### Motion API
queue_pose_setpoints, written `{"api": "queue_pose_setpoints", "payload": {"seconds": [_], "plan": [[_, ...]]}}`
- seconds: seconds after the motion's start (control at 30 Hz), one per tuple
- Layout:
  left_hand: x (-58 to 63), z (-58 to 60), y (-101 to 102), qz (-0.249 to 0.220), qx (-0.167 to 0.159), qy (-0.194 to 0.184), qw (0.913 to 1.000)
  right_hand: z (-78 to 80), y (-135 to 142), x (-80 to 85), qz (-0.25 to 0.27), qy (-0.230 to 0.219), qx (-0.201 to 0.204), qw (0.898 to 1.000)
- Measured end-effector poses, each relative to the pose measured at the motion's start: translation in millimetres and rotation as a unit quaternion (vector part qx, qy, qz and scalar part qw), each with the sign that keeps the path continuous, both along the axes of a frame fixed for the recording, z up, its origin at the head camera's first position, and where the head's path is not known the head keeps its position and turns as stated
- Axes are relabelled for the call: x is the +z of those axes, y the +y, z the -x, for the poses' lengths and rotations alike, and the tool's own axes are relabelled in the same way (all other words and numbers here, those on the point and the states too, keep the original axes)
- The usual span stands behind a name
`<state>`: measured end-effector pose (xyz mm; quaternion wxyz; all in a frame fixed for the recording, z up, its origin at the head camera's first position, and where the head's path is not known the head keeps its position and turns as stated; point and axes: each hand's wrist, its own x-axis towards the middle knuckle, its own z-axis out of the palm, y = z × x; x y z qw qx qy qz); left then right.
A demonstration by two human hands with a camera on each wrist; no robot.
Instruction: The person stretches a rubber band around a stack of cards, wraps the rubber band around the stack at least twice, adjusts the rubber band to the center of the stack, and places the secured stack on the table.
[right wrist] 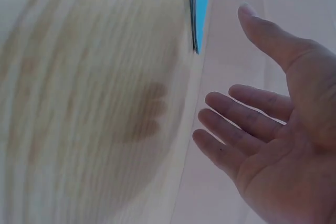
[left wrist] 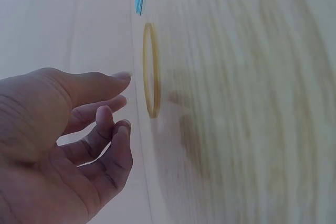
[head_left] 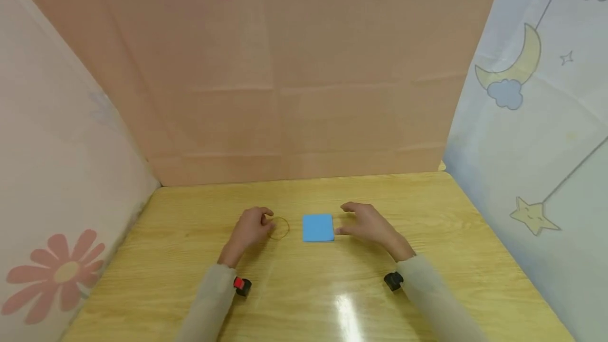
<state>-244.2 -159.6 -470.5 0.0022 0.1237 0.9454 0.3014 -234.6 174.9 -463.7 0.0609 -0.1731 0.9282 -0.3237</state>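
On the wooden table lies a thin yellowish rubber band (head_left: 288, 228), round and flat. My left hand (head_left: 252, 227) hovers just left of it; in the left wrist view a small gap separates the loosely bent fingers (left wrist: 122, 150) from the band (left wrist: 156, 77). To the band's right sits a flat blue square (head_left: 318, 228), whose edge looks layered in the right wrist view. Beside its right edge is my right hand (head_left: 369, 224), thumb and fingers spread apart. Nothing is held in that hand (right wrist: 273, 135).
A pinkish-tan sheet (head_left: 294, 78) hangs behind the table (head_left: 294, 294). Printed cloth walls stand at both sides, with a flower (head_left: 66, 272) on the left and a moon (head_left: 528, 59) on the right. Each wrist wears a small black device (head_left: 393, 281).
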Motion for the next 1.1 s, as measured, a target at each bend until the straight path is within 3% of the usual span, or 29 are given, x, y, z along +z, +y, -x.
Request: {"api": "queue_pose_setpoints", "payload": {"seconds": [0.4,0.87,1.1], "plan": [[-1.4,1.5,3.3,0.023,0.006,0.008,0.9997,2.0,-20.6,-9.4,-0.008,0.001,0.035,0.999],[-7.5,5.5,10.0,0.078,-0.035,0.026,0.996,2.5,-34.0,-13.0,-0.047,0.002,0.055,0.997],[-9.5,7.6,11.5,0.102,-0.025,0.027,0.9941,2.4,-36.1,-12.7,-0.065,0.001,0.054,0.996]]}}
